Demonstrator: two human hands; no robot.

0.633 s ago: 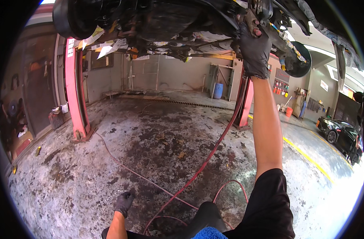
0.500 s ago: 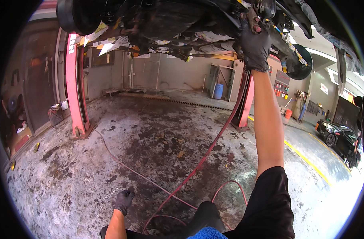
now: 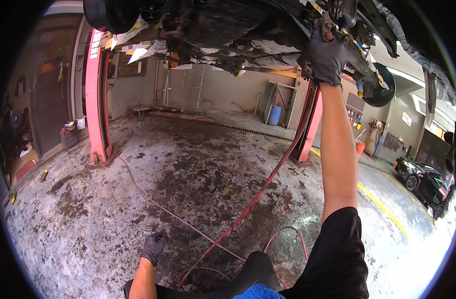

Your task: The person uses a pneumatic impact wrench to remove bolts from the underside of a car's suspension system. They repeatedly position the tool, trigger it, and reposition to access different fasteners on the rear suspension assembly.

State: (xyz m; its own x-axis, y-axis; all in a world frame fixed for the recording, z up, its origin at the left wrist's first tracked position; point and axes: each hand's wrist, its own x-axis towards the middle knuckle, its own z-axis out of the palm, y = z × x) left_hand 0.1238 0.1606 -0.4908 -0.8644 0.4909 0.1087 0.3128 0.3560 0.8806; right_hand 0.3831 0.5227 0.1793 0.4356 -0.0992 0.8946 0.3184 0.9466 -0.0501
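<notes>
Flr (image 3: 203,182) blotchy, bk wall (image 3: 223,90) gry — R hand (image 3: 327,57) at underbody (image 3: 223,24).

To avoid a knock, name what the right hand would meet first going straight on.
Probably the brown, rusty-looking part at the vehicle's underside, just above the right hand in the picture; depth is unclear, and they may be touching.

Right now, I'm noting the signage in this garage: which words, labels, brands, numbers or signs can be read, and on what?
Nothing reads clearly enough to quote.
White label on the left pink post: too small to read.
White sign with reddish marks on the right-hand wall: too small and blurred.
Loose papers under the vehicle: any print is blurred.
</notes>
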